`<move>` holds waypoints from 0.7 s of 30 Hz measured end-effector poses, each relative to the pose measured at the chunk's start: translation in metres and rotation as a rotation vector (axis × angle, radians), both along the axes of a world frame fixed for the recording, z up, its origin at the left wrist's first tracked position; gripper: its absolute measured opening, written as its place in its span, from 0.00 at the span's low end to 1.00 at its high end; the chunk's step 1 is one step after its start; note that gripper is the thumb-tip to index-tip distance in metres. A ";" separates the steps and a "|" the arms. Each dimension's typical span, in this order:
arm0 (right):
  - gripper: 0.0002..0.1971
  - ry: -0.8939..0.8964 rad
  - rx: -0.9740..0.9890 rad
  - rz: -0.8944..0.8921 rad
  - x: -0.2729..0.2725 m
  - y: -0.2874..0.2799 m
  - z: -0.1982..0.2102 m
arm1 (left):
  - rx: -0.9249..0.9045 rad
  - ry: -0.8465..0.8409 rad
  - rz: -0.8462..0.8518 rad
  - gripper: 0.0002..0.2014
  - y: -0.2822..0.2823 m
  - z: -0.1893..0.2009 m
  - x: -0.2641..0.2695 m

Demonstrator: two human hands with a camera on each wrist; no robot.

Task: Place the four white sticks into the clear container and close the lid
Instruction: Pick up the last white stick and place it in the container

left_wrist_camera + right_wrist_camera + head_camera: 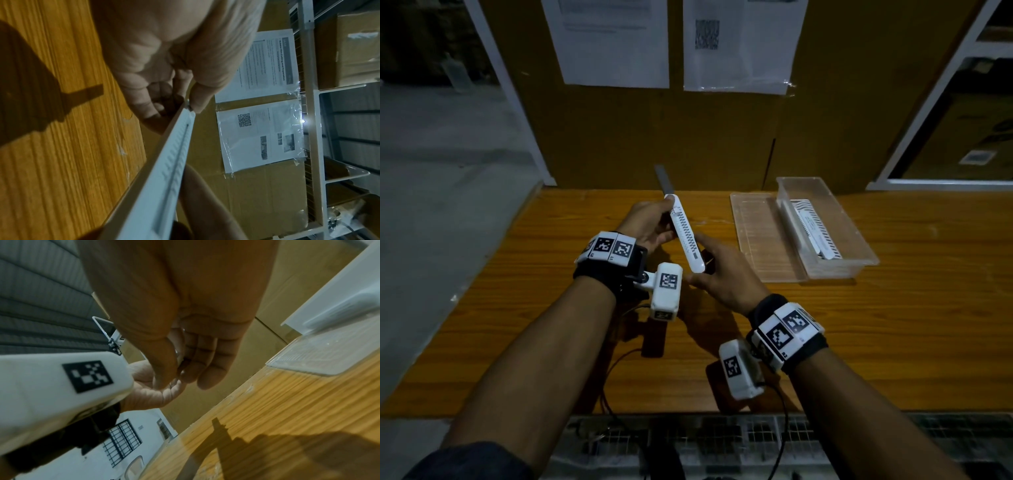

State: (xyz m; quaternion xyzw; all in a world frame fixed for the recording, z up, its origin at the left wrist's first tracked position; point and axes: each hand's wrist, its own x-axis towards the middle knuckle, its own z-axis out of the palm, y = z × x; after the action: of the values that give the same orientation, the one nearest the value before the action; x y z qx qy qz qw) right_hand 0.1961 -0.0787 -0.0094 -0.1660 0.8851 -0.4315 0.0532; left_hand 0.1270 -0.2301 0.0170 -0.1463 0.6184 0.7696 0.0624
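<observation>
A white stick with a toothed face is held above the wooden table, tilted, its far end higher. My left hand grips the far end, fingers curled round it; the stick runs down through the left wrist view. My right hand pinches the near end between thumb and fingers. To the right stands the clear container, open, with white sticks lying inside. Its clear lid lies flat against the container's left side.
A cardboard wall with taped papers closes the back of the table. A grey strip leans against it behind the stick. White shelving stands at the right. Cables trail off the front edge.
</observation>
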 end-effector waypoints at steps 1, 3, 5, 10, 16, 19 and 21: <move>0.39 -0.001 -0.003 0.003 0.001 0.001 0.001 | 0.002 -0.008 -0.009 0.09 0.001 0.001 0.001; 0.39 -0.010 -0.020 0.007 0.002 0.002 0.001 | -0.005 -0.013 -0.021 0.08 0.003 0.003 0.002; 0.38 -0.015 -0.040 0.008 0.003 0.003 0.000 | -0.022 -0.007 -0.018 0.08 0.005 0.004 0.003; 0.37 -0.039 -0.080 -0.018 0.003 0.005 -0.003 | -0.081 0.008 -0.046 0.07 0.009 0.005 0.007; 0.36 -0.049 -0.080 -0.035 0.002 0.005 -0.004 | -0.065 0.028 -0.030 0.08 0.017 0.003 0.011; 0.35 -0.046 -0.086 -0.052 0.004 0.006 -0.005 | -0.032 0.032 -0.084 0.07 0.018 0.004 0.016; 0.35 -0.048 -0.083 -0.061 0.005 0.008 -0.006 | -0.063 0.043 -0.120 0.05 0.019 0.003 0.018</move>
State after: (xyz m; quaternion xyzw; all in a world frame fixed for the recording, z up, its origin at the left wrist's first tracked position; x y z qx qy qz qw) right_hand 0.2012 -0.0709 -0.0149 -0.1305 0.8695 -0.4733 0.0544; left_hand 0.1449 -0.2109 0.0196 -0.0943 0.6513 0.7475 0.0904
